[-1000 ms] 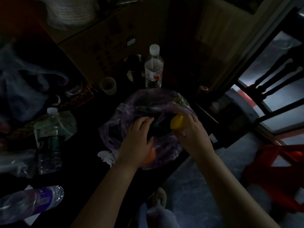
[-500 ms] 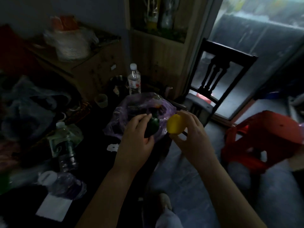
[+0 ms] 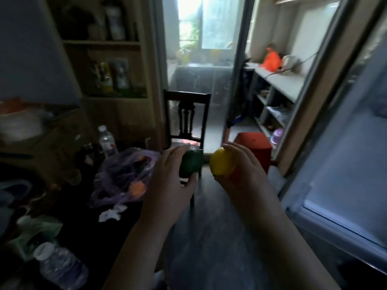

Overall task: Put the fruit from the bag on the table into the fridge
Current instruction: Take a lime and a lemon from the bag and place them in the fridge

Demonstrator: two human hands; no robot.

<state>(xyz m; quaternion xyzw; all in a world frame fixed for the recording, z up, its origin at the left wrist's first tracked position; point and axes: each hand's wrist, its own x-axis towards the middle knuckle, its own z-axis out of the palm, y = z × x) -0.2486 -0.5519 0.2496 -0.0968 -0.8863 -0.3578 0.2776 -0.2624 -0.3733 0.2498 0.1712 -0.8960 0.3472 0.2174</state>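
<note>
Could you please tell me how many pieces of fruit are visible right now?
3: a green fruit in the left hand, a yellow fruit in the right hand, and an orange fruit inside the purple bag; more may be hidden in the bag.

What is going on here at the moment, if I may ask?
A person is moving fruit out of the purple plastic bag on the table. The left hand grips a dark green fruit and the right hand holds a yellow fruit, both in the air beside the bag. At least one orange fruit lies in the bag. Neither held fruit is put away yet.
</note>
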